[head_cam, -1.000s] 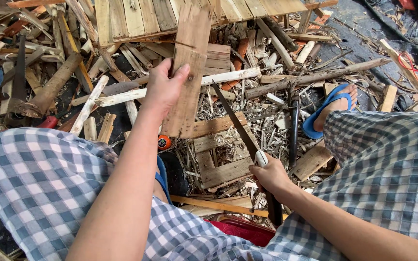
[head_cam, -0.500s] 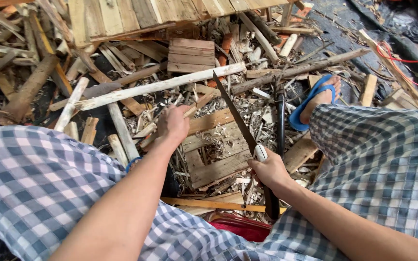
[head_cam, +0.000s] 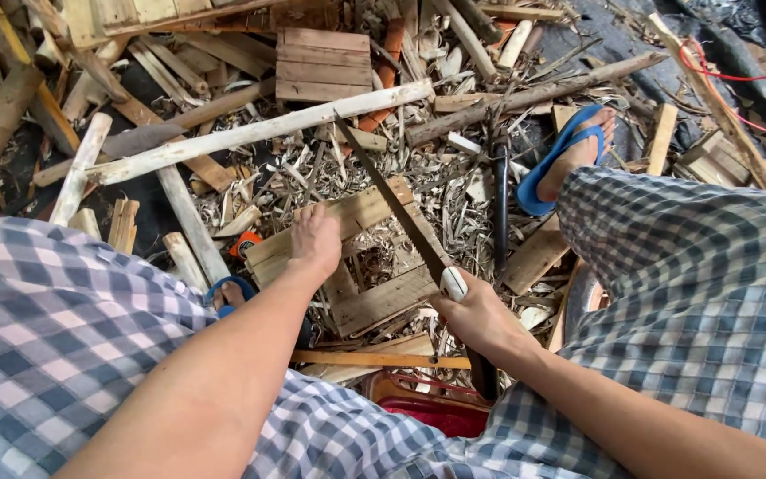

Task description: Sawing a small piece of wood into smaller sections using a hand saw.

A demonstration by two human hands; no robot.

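Among wood scraps (head_cam: pixel 250 133), a crate piece (head_cam: pixel 374 257) is pressed by the flat left hand (head_cam: pixel 315 239); a machete (head_cam: pixel 392 200) is gripped in the right hand (head_cam: pixel 480 319).

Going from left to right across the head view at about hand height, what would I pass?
Checked cloth on the knee → left hand on the slatted wooden piece → right hand gripping the long blade → blue sandal.
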